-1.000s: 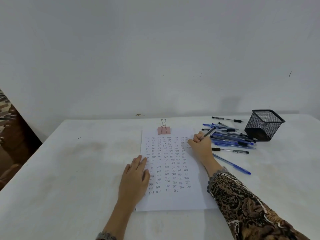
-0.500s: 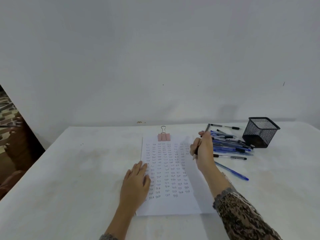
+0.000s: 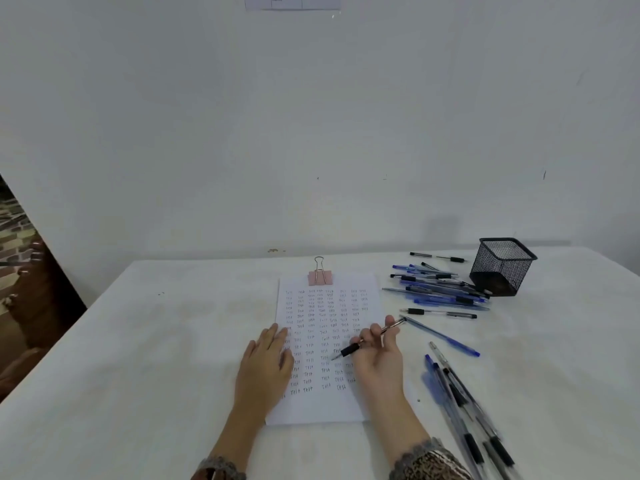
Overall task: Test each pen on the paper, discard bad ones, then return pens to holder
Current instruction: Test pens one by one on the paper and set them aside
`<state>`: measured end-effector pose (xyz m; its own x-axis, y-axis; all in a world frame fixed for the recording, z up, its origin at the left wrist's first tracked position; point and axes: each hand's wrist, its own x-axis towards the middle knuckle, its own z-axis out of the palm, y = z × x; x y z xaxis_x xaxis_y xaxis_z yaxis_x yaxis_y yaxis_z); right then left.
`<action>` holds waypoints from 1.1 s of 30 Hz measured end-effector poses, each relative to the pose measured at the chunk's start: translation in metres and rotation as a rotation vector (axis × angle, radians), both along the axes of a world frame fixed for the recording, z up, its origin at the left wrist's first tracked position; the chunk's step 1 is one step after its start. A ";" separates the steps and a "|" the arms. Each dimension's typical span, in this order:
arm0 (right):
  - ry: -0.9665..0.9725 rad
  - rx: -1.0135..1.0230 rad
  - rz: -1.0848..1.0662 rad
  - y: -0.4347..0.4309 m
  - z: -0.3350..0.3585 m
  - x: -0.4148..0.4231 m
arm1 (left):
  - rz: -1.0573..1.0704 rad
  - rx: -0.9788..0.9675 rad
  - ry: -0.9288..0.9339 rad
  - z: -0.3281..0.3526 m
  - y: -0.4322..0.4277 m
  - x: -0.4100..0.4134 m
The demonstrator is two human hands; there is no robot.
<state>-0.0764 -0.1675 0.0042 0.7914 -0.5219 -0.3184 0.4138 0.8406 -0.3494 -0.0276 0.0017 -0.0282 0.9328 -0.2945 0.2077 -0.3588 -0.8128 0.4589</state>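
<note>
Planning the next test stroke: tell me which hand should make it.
Right. The right hand grips a pen with its tip over the paper; the left hand lies flat on it, holding nothing.

bench (image 3: 138, 341): white all over, with faint greyish smudges.
paper (image 3: 311, 407): white, covered in rows and columns of small dark handwritten marks.
binder clip (image 3: 320, 278): pale pink body, silver wire loops.
holder (image 3: 502, 268): black wire mesh.
pen heap (image 3: 436, 289), by the far right edge: blue and clear barrels, black grips.
held pen (image 3: 349, 349): clear silvery barrel, black grip.
near pens (image 3: 457, 393), toward the near right corner: clear barrels, blue and black parts.
sleeve (image 3: 433, 465): brown, black and tan mottled print, grey lace cuff.
wall (image 3: 311, 133): plain off-white.
</note>
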 end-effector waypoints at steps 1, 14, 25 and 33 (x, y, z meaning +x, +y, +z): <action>0.009 -0.025 0.001 0.001 0.000 0.000 | 0.000 0.002 0.007 0.000 0.000 0.000; 0.221 -1.021 -0.149 -0.073 0.066 -0.081 | -0.026 0.017 0.047 0.001 0.000 -0.001; 0.533 -1.333 -0.064 -0.129 -0.001 -0.151 | -0.027 0.004 0.037 0.002 0.000 0.000; 0.966 -1.836 0.250 -0.131 -0.001 -0.152 | -0.024 0.056 0.034 0.002 0.000 0.000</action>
